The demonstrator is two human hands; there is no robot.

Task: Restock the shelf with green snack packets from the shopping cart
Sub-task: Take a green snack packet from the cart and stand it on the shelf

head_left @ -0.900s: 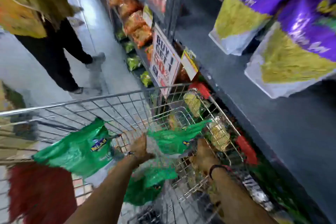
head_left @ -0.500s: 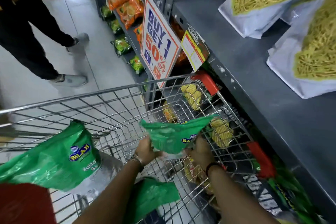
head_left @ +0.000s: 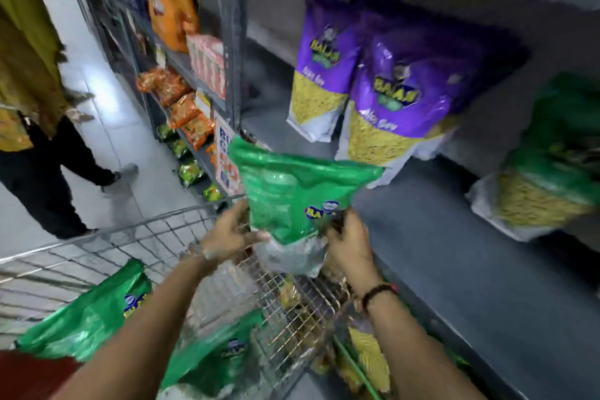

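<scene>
In the head view, a green snack packet (head_left: 292,195) is gripped at its lower edge by the left hand (head_left: 227,234) and right hand (head_left: 349,242), raised above the shopping cart (head_left: 97,256). It should be stood upright on the grey shelf (head_left: 438,237), probably beside the blurred green packet (head_left: 552,166) already there.

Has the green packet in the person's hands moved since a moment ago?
Yes. The green packet, held by both hands, has risen from inside the cart to above its rim, toward the shelf.
</scene>
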